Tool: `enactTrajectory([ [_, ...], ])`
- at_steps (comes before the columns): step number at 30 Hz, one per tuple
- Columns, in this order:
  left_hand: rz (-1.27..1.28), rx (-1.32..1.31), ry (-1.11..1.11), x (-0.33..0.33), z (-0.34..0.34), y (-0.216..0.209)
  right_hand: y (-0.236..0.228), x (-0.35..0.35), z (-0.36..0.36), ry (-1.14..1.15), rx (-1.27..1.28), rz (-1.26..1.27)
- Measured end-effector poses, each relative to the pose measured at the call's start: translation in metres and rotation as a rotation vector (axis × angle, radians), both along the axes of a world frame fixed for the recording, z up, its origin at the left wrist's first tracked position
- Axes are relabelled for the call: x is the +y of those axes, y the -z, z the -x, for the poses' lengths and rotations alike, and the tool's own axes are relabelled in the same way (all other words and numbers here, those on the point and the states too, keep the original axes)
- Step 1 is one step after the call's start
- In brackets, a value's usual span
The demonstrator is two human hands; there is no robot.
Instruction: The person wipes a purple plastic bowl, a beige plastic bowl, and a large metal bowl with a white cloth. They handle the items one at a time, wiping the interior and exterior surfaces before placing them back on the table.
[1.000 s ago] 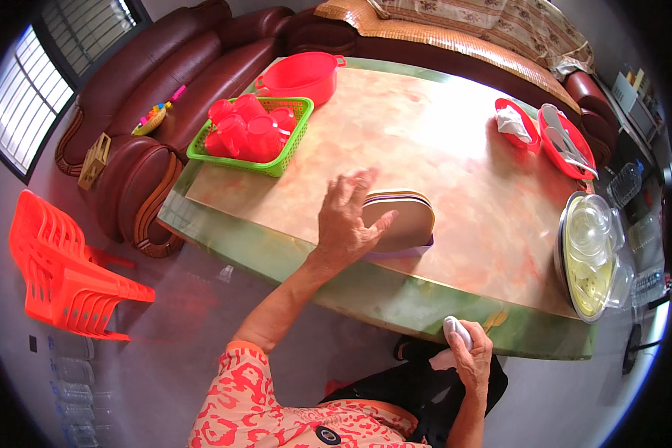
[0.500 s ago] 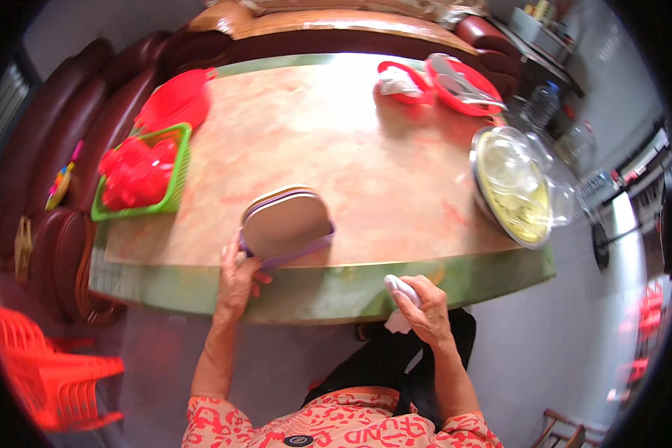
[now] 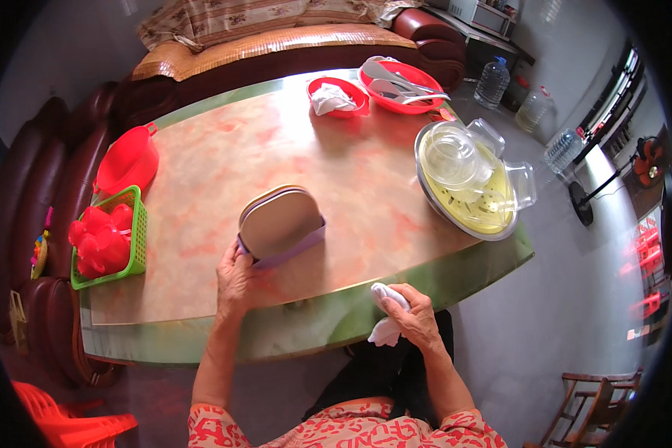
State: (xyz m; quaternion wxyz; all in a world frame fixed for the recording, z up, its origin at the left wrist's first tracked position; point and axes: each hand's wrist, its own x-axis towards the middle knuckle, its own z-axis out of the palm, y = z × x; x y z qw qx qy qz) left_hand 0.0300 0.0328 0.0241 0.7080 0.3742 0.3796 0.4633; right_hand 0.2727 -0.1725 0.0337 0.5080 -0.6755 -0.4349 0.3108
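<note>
On the tabletop a light purple holder (image 3: 295, 252) keeps several flat rounded pieces on edge, the front one a brown board (image 3: 280, 222). My left hand (image 3: 234, 282) is closed on the holder's near left corner; its fingertips are partly hidden behind that corner. A crumpled white cloth (image 3: 386, 331) is gripped in my right hand (image 3: 414, 317), just over the table's front edge. One end of the cloth pokes up above the thumb and the rest hangs below the fist.
A green basket (image 3: 138, 250) of red cups and a red basin (image 3: 129, 160) line the left side. At right, clear plastic bowls (image 3: 452, 153) sit in a steel basin with a yellow strainer. Farther back, a red bowl (image 3: 351, 95) holds white cloth, another red basin (image 3: 407, 77) ladles.
The view has swung, so the table looks turned. The holder now sits farther in from the front edge, my left hand still at its corner. My right hand keeps the cloth.
</note>
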Motion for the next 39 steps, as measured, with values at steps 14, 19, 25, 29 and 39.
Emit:
enactTrajectory([
  [14,-0.078,0.198,0.142,0.074,-0.107,-0.001,-0.009,-0.002,-0.036,0.035,0.256,0.103],
  [19,-0.083,0.163,0.178,0.089,-0.144,-0.002,-0.016,-0.014,-0.062,0.177,0.274,0.174],
  [25,-0.141,0.131,0.24,0.113,-0.178,0.004,-0.017,-0.032,-0.092,0.364,0.37,0.147],
  [29,-0.139,0.167,0.272,0.125,-0.188,0.007,-0.01,-0.038,-0.108,0.438,0.347,0.113],
  [39,-0.586,0.391,0.008,0.057,-0.219,-0.011,0.003,-0.06,-0.162,0.619,0.358,-0.169],
])
